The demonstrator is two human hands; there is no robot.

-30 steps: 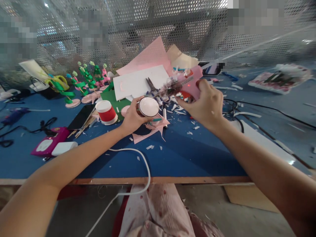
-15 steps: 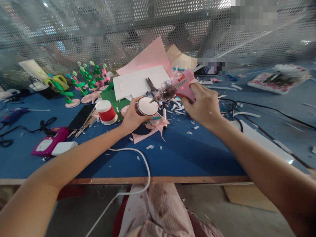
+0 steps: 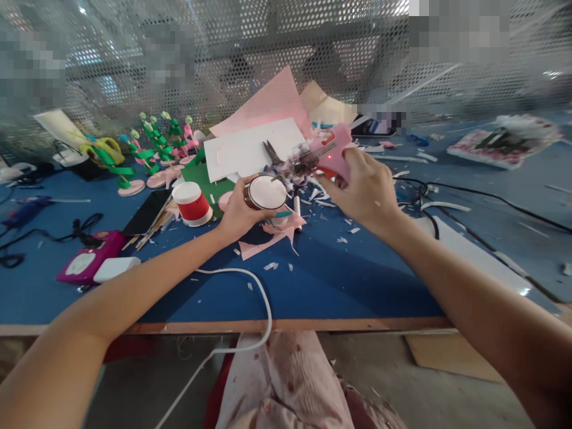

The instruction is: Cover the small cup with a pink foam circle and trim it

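My left hand (image 3: 241, 211) is wrapped round a paper cup (image 3: 268, 193) with a dark side, its white round end turned up toward me. In my right hand (image 3: 369, 185) is a pink hot glue gun (image 3: 335, 149) with a small lit red light. The gun's nozzle points left and down, at the upper edge of the cup's white end; whether it touches I cannot tell. Shreds of clear and greyish material cling about the front of the gun. Behind the cup lie dark scissors (image 3: 271, 154), blades upward, their handles hidden.
Left of the cup stands a red and white cup (image 3: 192, 204). Green paper plants (image 3: 172, 140) on pink bases are at the back left. A purple power strip (image 3: 92, 256), a white cable (image 3: 263, 292), pink paper scraps (image 3: 272, 238) and a white sheet (image 3: 254, 149) lie on the blue table (image 3: 330, 286).
The glue gun has shifted very slightly left and down over the cup's white end. My left hand and the cup stay in place.
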